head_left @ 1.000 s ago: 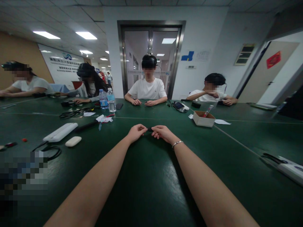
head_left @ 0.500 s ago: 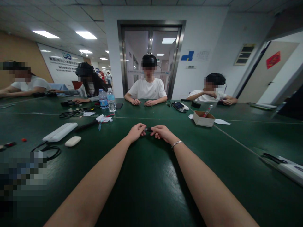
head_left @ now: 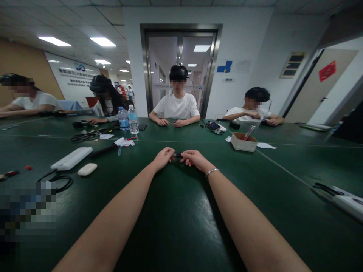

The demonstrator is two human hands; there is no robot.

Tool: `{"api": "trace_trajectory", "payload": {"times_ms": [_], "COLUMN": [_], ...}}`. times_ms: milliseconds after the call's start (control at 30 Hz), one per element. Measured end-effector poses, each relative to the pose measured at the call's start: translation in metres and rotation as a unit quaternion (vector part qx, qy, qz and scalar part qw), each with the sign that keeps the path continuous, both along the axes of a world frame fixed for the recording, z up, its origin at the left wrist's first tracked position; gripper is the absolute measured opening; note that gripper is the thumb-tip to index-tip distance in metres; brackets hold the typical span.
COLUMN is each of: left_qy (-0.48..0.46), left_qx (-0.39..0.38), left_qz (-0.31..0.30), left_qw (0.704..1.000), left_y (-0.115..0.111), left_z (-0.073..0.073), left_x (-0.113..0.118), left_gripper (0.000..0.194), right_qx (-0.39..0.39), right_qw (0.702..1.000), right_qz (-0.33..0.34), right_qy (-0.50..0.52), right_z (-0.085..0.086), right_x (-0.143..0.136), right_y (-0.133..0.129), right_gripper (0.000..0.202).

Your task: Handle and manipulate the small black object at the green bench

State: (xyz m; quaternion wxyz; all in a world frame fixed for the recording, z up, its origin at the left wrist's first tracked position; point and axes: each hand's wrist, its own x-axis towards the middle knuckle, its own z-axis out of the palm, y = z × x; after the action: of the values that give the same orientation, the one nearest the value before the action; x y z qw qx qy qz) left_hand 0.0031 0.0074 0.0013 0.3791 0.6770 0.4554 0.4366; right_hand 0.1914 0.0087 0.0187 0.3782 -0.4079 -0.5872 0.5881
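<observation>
Between my two hands is a small dark object (head_left: 177, 155), held low over the green table (head_left: 181, 211). The fingers of my left hand (head_left: 165, 158) are closed on its left end. My right hand (head_left: 195, 159), with a silver bracelet at the wrist, pinches the right end. The fingers cover both ends, so its full shape is hidden.
Left are a white power bank (head_left: 72, 158), a white oval case (head_left: 87, 169), black cables (head_left: 87, 135) and two water bottles (head_left: 133, 119). An open cardboard box (head_left: 244, 142) stands right of my hands. A person (head_left: 178, 105) sits opposite; others sit at both sides.
My hands have stayed in place, still holding the dark object. Only small shifts of the people across the table show.
</observation>
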Motion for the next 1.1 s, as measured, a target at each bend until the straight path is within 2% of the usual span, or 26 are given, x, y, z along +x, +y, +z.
{"api": "trace_trajectory", "payload": {"times_ms": [133, 233, 300, 367, 433, 500, 633, 767, 867, 1000, 1100], "left_qy": [0.014, 0.003, 0.005, 0.013, 0.009, 0.003, 0.009, -0.002, 0.003, -0.003, -0.005], "left_qx": [0.014, -0.015, -0.007, 0.014, 0.002, -0.019, 0.003, -0.01, 0.008, -0.011, 0.013], "left_qz": [0.003, -0.002, -0.01, 0.0, 0.012, 0.006, -0.002, -0.015, -0.005, -0.003, 0.012], "left_qw": [1.0, 1.0, 1.0, 1.0, 1.0, 1.0, 1.0, 1.0, 1.0, 1.0, 1.0], "left_y": [0.0009, 0.0003, -0.0008, -0.002, -0.0029, -0.0029, -0.0012, 0.0002, -0.0005, -0.0007, 0.0011], "left_z": [0.0001, 0.0002, 0.0006, 0.0014, 0.0022, 0.0024, 0.001, -0.0006, -0.0004, -0.0005, -0.0015], "left_x": [0.0001, 0.001, 0.0018, 0.0022, 0.0024, 0.0024, 0.0022, 0.002, 0.0018, 0.0019, 0.0019], "left_gripper": [0.03, 0.026, 0.026, 0.029, 0.029, 0.027, 0.025, 0.026, 0.026, 0.028, 0.023], "right_qx": [0.003, 0.003, 0.003, 0.004, 0.003, 0.002, 0.006, 0.008, 0.01, 0.003, 0.0], "right_qw": [1.0, 1.0, 1.0, 1.0, 1.0, 1.0, 1.0, 1.0, 1.0, 1.0, 1.0], "right_qz": [0.004, 0.004, 0.004, 0.004, 0.005, 0.005, 0.009, 0.008, 0.007, 0.006, 0.002], "right_qy": [0.001, -0.003, -0.005, -0.004, -0.002, -0.003, -0.005, -0.006, -0.006, -0.004, 0.002], "right_z": [0.0004, 0.0003, 0.0002, 0.0, -0.0003, -0.0009, -0.0024, -0.0029, -0.0021, -0.0011, -0.0009], "right_x": [0.0, -0.0002, -0.0002, -0.0002, -0.0002, -0.0001, 0.0002, 0.0003, 0.0001, -0.0001, 0.0], "right_y": [-0.0002, 0.0001, 0.0003, 0.0006, 0.0011, 0.0017, 0.0033, 0.0035, 0.0024, 0.0015, 0.0014], "right_gripper": [0.007, 0.008, 0.007, 0.006, 0.006, 0.006, 0.007, 0.006, 0.006, 0.005, 0.006]}}
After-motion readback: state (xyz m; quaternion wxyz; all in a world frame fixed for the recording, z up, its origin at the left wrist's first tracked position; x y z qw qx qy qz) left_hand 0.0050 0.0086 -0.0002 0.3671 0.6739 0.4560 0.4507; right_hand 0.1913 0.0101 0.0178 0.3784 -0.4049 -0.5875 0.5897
